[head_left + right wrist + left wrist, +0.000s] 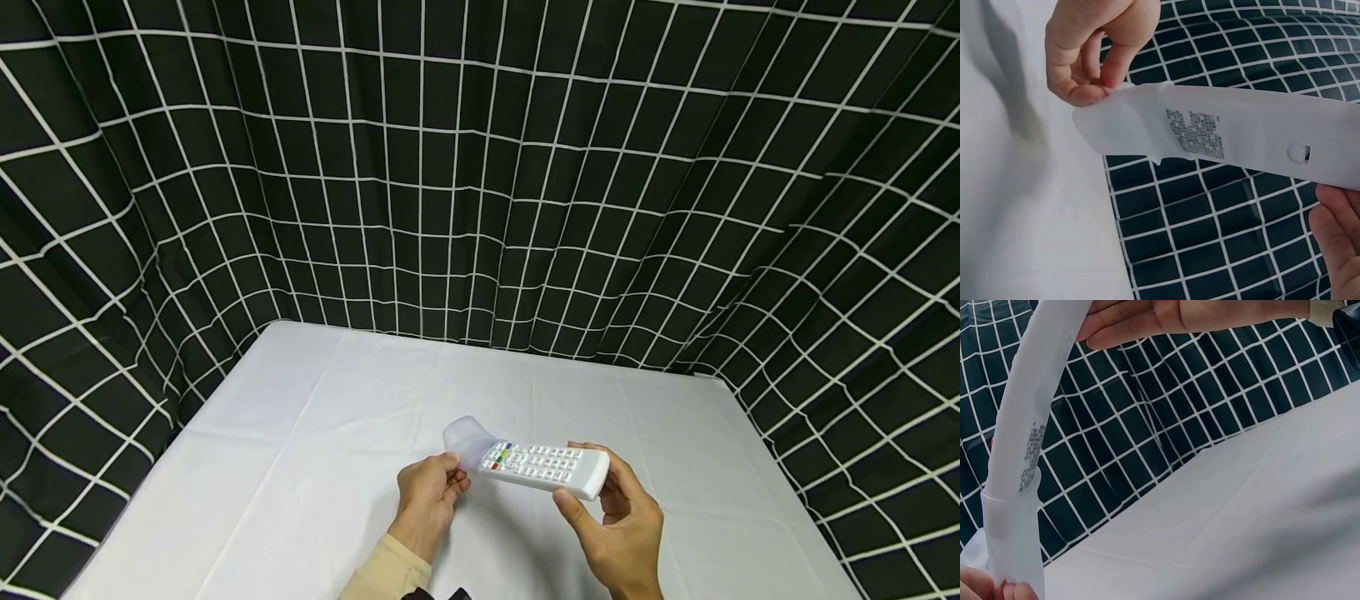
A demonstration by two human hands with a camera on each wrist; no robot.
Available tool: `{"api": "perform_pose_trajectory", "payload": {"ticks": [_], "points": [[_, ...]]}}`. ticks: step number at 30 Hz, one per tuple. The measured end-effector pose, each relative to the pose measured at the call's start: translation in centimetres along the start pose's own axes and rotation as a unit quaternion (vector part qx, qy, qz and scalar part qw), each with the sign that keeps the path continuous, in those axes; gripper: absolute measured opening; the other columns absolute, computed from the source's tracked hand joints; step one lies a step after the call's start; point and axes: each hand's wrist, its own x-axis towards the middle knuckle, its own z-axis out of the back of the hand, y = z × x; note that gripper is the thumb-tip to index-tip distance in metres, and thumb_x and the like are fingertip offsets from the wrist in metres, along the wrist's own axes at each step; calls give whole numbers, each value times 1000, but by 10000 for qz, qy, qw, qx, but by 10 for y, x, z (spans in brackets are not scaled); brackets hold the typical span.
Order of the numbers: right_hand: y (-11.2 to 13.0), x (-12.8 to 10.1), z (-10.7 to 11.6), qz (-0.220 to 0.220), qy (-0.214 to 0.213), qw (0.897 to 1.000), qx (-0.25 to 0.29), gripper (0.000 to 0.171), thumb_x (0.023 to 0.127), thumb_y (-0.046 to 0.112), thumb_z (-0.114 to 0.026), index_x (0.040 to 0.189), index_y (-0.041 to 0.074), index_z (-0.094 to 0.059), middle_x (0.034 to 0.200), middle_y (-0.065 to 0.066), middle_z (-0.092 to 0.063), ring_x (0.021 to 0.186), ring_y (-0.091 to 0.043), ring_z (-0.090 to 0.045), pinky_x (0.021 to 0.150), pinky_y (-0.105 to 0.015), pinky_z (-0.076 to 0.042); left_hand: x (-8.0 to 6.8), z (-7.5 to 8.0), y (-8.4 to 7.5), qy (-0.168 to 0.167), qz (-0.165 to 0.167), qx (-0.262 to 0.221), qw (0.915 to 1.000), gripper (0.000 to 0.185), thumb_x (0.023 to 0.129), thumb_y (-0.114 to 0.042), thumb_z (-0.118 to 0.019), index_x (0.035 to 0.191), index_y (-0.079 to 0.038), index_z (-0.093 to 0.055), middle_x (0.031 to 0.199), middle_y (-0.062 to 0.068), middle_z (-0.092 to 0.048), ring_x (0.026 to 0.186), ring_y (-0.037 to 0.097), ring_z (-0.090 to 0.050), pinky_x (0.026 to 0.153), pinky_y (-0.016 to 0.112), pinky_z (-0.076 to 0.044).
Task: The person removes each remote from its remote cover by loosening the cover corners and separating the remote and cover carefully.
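Observation:
A white remote control with rows of white buttons and a few coloured ones is held up over the table, its button side upward. My right hand grips its right end between thumb and fingers. A thin, translucent pale sleeve-like cover surrounds the far left end of the remote and extends floppily past it. Thumb and fingers of my left hand pinch that cover's edge. In the right wrist view, the remote's back shows a block of small dark print and a notch, and the cover's mouth lies beside the print.
A white cloth-covered table spreads beneath both hands, with soft shadows on it. Black curtains with a white grid hang behind the table and along both sides. A beige sleeve covers the left forearm.

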Motion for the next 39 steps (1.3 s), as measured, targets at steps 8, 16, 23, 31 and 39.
{"api": "perform_pose_trajectory", "payload": {"ticks": [8, 16, 23, 31, 39], "points": [[2, 0, 2, 60, 6, 10000, 10, 57, 64, -31, -68, 118, -22, -50, 108, -39, -56, 97, -28, -62, 81, -25, -51, 0, -1, 0, -10, -67, 73, 10000, 11, 80, 16, -57, 91, 16, -59, 68, 12, -52, 58, 17, -52, 56, 27, -51], [4, 1, 4, 133, -3, 9999, 36, 57, 63, -32, -68, 117, -24, -49, 108, -40, -56, 96, -28, -62, 80, -25, -51, 0, -5, 0, -41, -137, 112, 9998, 9, 80, 15, -57, 89, 14, -58, 68, 12, -52, 56, 16, -52, 53, 26, -50], [9, 2, 4, 118, -53, 9999, 107, 57, 63, -33, -67, 117, -24, -49, 109, -38, -57, 95, -28, -63, 80, -25, -51, 3, -7, -1, -76, -142, 129, 9998, 11, 78, 17, -55, 87, 14, -59, 67, 12, -52, 55, 17, -51, 53, 27, -50], [28, 18, 22, 282, -831, 9954, 378, 50, 68, -33, -59, 116, -28, -45, 111, -35, -57, 96, -31, -65, 79, -29, -53, 7, 6, -4, -341, -319, 94, 9989, 13, 81, 18, -53, 93, 18, -56, 72, 15, -52, 56, 18, -51, 52, 26, -49], [18, 18, 20, 296, -1042, 9934, 382, 49, 67, -34, -60, 114, -29, -46, 109, -38, -57, 100, -34, -63, 84, -31, -51, 0, 5, -4, -11, -344, 407, 9986, 16, 81, 15, -52, 97, 19, -55, 76, 16, -51, 60, 19, -51, 55, 26, -49]]}}
